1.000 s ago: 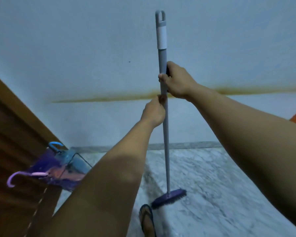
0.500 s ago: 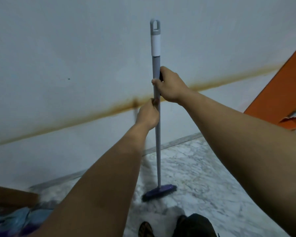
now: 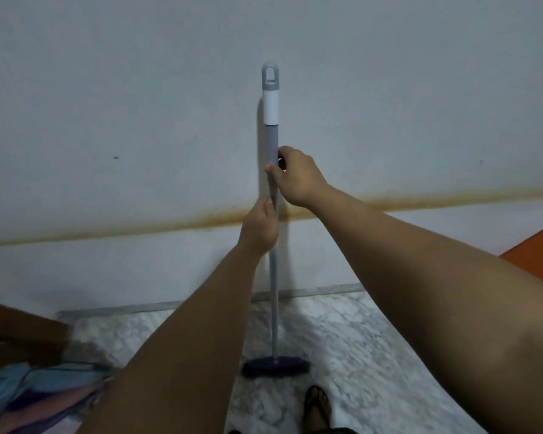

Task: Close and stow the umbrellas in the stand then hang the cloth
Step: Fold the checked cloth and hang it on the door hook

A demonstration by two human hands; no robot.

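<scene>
So against the one pale wall [image 3: 138, 89] stood one long-handled brush [image 3: 271, 145] upright on the marble floor [image 3: 373, 355], two hands curled round its pole, right hand [image 3: 298, 175] above left hand [image 3: 259, 228], while one colourful umbrella [image 3: 41, 393] lay bottom-left.

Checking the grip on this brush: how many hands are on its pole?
2. The right hand grips the grey pole higher up; the left hand grips it just below, brush head on the floor.
</scene>
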